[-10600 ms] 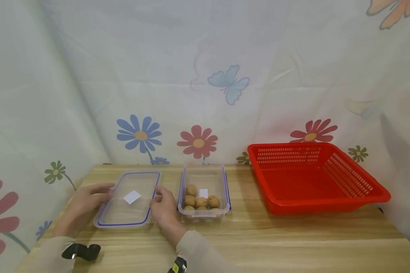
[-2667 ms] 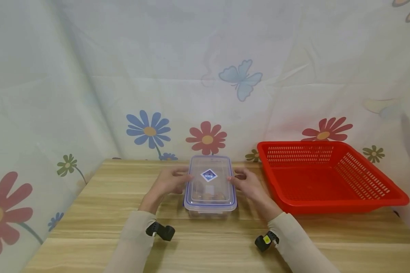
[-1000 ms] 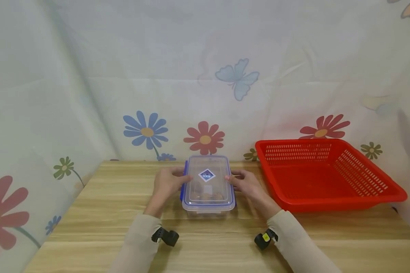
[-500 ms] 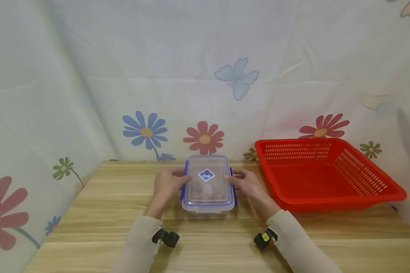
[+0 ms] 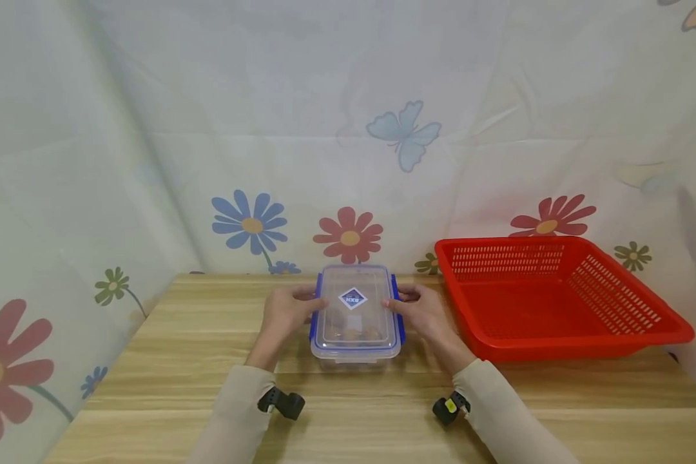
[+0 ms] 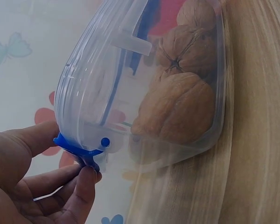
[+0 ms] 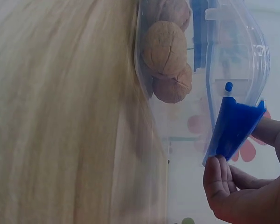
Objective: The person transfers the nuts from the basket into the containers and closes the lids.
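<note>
A clear food container (image 5: 356, 322) with a blue-edged lid and a diamond-shaped label sits on the table in the head view. Walnuts (image 6: 177, 107) show through its wall, at the end nearest the person. My left hand (image 5: 281, 312) is at its left side, the thumb on the lid's edge and the fingertips pinching the blue left latch (image 6: 84, 151). On the opposite side, my right hand (image 5: 426, 316) has its thumb at the lid edge. Its curled fingers hold the free end of the blue right latch (image 7: 235, 128), which slants out from the wall.
A red plastic basket (image 5: 533, 309) with slotted walls stands on the right of the wooden table (image 5: 209, 361), close to the right hand. Behind the table hangs a pale curtain (image 5: 301, 161) printed with flowers and a butterfly.
The lid, earlier lying left of the container between both hands, now covers it. Both hands have come to the container's sides. Over the last second, the right latch has swung outward into view.
</note>
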Demonstrator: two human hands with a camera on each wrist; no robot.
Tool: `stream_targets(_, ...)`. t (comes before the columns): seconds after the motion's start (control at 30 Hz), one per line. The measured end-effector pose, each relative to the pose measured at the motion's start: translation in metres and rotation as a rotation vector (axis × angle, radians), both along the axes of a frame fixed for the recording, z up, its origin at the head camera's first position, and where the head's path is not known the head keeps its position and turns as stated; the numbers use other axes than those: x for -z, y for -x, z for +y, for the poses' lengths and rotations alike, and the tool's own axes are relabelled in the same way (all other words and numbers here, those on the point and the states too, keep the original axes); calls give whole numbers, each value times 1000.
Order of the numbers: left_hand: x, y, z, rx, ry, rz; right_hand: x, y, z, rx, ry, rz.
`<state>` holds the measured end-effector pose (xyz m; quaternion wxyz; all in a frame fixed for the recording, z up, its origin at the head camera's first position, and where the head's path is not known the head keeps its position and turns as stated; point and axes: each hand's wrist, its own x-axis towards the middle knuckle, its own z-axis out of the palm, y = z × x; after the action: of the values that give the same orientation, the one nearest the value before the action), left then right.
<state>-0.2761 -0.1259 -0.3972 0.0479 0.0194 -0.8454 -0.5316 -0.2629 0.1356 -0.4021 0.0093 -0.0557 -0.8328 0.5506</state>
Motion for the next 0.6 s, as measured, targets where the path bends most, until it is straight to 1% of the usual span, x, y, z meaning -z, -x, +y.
stream_targets(0.13, 2, 1, -1, -2, 10, 9, 0, -1, -3, 11, -19, 19)
stream_targets(0.23, 2, 1, -1, -5, 18, 21, 0, -1, -5, 1, -30, 61)
stream_targets(0.37, 4, 2, -1, -4, -6, 24, 1, 0, -6, -7, -44, 113)
stream_targets(0.6, 5, 2, -1, 0, -44, 21, 4, -1, -8, -5, -111, 146)
